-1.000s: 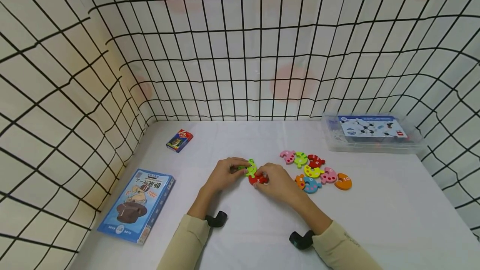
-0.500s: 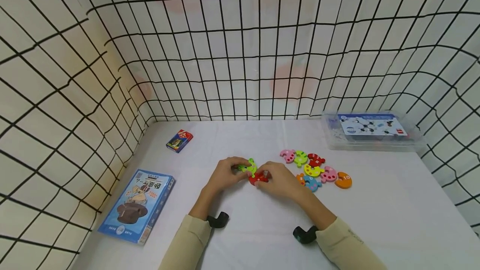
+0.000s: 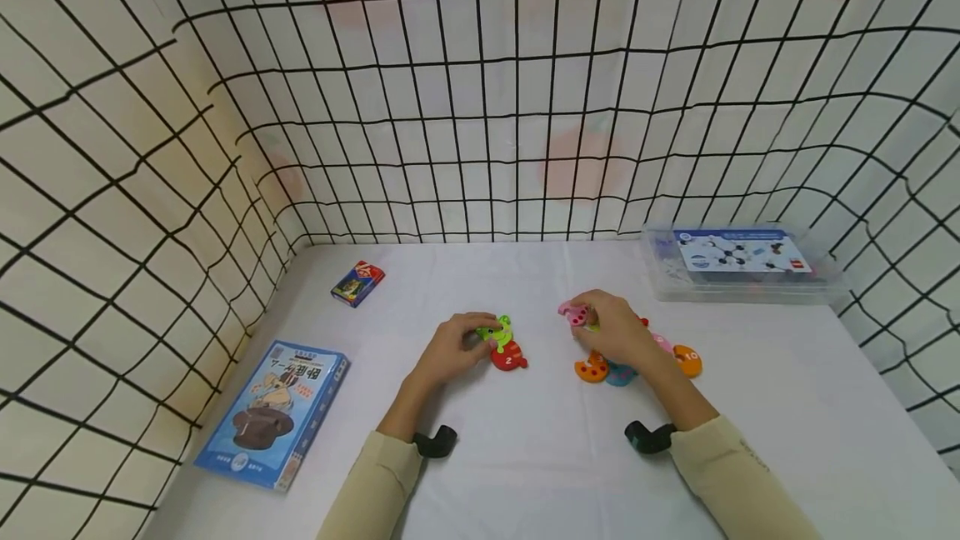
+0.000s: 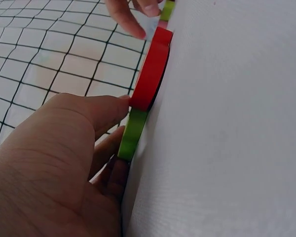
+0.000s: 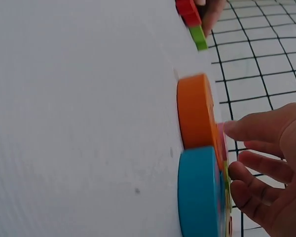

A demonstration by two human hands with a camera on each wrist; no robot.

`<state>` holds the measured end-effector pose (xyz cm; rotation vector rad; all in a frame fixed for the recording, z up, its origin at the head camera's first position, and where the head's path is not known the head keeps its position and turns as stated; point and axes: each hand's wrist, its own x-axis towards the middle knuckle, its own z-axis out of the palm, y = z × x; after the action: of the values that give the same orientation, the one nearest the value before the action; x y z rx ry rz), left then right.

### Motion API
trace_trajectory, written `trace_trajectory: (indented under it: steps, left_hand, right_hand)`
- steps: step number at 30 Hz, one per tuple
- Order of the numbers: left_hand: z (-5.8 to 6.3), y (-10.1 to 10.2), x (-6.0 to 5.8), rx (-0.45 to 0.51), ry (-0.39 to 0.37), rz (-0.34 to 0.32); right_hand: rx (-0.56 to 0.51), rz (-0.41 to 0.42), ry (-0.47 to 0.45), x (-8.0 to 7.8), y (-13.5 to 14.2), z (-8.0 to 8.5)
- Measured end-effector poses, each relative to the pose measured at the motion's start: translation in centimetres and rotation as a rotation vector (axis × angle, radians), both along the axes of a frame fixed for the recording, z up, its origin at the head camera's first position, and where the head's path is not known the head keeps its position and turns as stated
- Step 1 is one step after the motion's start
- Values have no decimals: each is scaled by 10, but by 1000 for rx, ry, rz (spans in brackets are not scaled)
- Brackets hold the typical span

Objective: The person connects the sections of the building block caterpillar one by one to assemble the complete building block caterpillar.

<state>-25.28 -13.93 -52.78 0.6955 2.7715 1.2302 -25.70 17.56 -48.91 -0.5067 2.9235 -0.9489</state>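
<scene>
My left hand [image 3: 456, 348] pinches a green animal-head puzzle piece [image 3: 501, 337] between thumb and fingers. Joined to it is a red puzzle piece [image 3: 509, 358] marked 2, flat on the white table. In the left wrist view, the thumb tip sits where the green piece [image 4: 132, 133] meets the red piece [image 4: 152, 71]. Over at the loose pieces, my right hand [image 3: 618, 332] has thumb and index finger on either side of a pink spotted piece [image 3: 575, 315]. Its thumb tip is right at the pink edge in the right wrist view. Part of a green piece there is hidden by the fingers.
Near the right hand lie an orange piece [image 3: 592, 367], a blue piece [image 3: 620, 375] and another orange piece [image 3: 687, 361]. A clear plastic case [image 3: 742, 265] stands back right. On the left are a small card box [image 3: 357, 282] and a blue game box [image 3: 273, 413]. Black wire mesh [image 3: 480, 107] surrounds the table.
My right hand has let go of the red piece and moved right, over to the pink piece among the loose ones. The left hand stays on the green piece.
</scene>
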Motion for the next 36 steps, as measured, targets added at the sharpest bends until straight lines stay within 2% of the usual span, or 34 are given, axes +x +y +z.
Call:
trace_trajectory:
  steps: [4,8,14,22,28,32,36]
  left_hand:
    - [-1,0,1,8,5,-7]
    - [-2,1,1,-8,27,-31]
    - [-3,3,5,-90,-11,-29]
    - [-1,3,6,-91,-29,-14]
    - [-2,5,7,-85,-44,-7]
    - [-3,5,7,-97,-47,-6]
    - [-2,4,7,-98,-49,-3]
  right_hand:
    - [-1,16,-3,-5,6,0]
    - [24,51,-45,-9,8,-1]
    - [83,73,-64,-11,6,-5]
    - [77,73,-53,-9,7,-7]
    - [18,46,-19,0,16,-6]
    - [16,1,-23,11,25,-4]
    - [35,11,-37,22,33,-3]
